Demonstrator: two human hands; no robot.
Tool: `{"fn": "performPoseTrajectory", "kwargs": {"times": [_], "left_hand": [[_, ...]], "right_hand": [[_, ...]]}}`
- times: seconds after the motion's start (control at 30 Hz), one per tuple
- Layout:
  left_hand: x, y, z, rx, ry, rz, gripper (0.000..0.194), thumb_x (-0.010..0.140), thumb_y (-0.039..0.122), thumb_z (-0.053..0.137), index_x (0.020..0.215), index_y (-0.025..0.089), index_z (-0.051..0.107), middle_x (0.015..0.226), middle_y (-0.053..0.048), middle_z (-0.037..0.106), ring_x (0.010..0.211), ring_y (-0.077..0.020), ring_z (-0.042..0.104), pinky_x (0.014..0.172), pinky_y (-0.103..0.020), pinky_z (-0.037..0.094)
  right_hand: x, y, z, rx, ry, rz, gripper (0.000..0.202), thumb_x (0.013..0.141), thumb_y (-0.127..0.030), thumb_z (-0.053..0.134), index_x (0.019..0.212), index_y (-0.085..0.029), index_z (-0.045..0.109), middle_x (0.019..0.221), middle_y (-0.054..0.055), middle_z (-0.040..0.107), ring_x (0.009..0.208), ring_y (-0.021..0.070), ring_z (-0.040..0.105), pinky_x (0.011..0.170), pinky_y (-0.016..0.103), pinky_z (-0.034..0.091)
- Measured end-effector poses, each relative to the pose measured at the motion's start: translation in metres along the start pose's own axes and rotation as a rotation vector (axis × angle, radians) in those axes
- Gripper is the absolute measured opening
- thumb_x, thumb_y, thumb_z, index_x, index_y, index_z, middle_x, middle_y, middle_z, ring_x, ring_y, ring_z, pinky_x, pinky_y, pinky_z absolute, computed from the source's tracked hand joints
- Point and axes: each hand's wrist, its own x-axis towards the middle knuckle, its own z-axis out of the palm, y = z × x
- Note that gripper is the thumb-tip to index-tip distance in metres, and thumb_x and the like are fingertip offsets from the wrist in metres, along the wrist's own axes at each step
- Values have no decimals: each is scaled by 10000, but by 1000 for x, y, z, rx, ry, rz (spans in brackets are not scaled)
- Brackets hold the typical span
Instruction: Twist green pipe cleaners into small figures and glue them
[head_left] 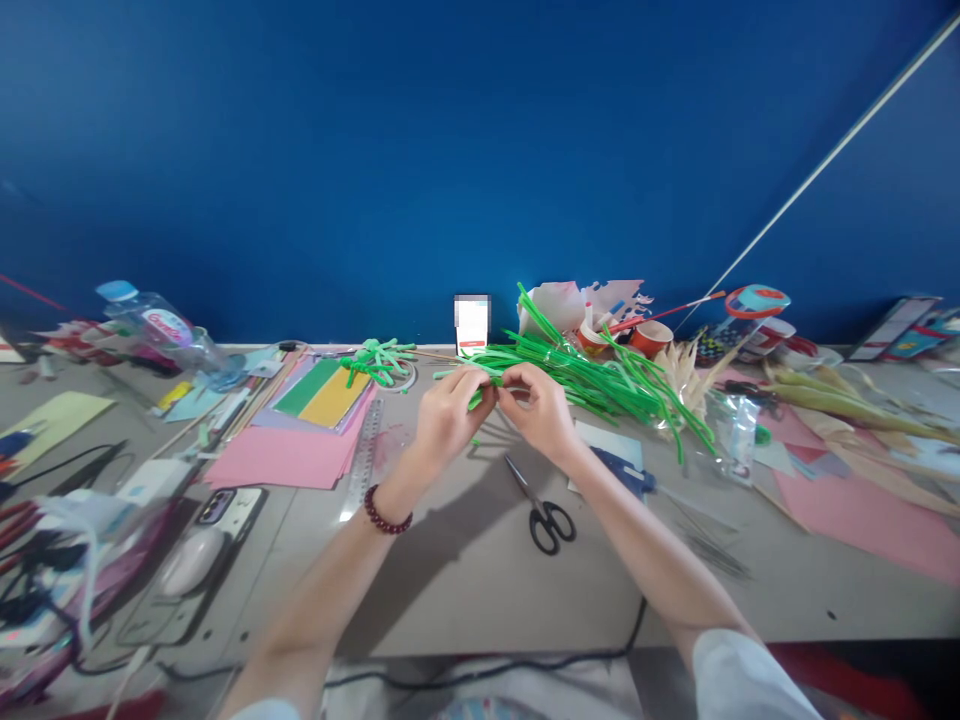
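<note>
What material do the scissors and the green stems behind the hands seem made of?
Scissors: blades look like steel, by their grey shine; handles probably black plastic, smooth.
Green stems: probably chenille over wire, by their matte, fuzzy look.

We held a small, bright green fuzzy piece (475, 401), its shape mostly hidden by our fingers, between our left hand (454, 408) and right hand (538, 408), near long green stems (592, 378).
</note>
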Motion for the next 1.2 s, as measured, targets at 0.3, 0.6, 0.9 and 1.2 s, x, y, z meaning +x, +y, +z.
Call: {"fn": "performPoseTrajectory", "kwargs": {"times": [0.3,0.6,0.9,1.2], "left_hand": [[0,1,0,7,57,-4,86,815,141,545,863,183,602,816,-45,689,752,-145,643,701,-246,498],[-4,16,3,-192,110,-247,59,798,211,577,826,175,615,777,-29,668,714,-138,626,689,-252,506],[12,-11,-9,-683,-130,-414,111,773,266,632,791,157,623,765,-38,660,717,-139,622,669,-248,509],[15,-18,-14,-699,-236,-322,131,805,294,620,829,166,617,788,-48,648,746,-142,605,672,-259,497]], "right_hand": [[-5,-1,7,106,149,34,105,794,-294,597,776,-193,622,784,18,597,652,125,571,571,256,523],[-16,-7,22,15,264,-58,56,826,-239,537,788,-202,552,801,17,564,770,138,561,587,228,501],[-6,-11,3,246,143,66,155,832,-318,557,903,-202,631,831,33,636,629,119,605,549,245,539],[-3,-13,-6,161,48,89,141,748,-297,642,822,-188,692,787,35,690,663,147,649,631,274,561]]}}
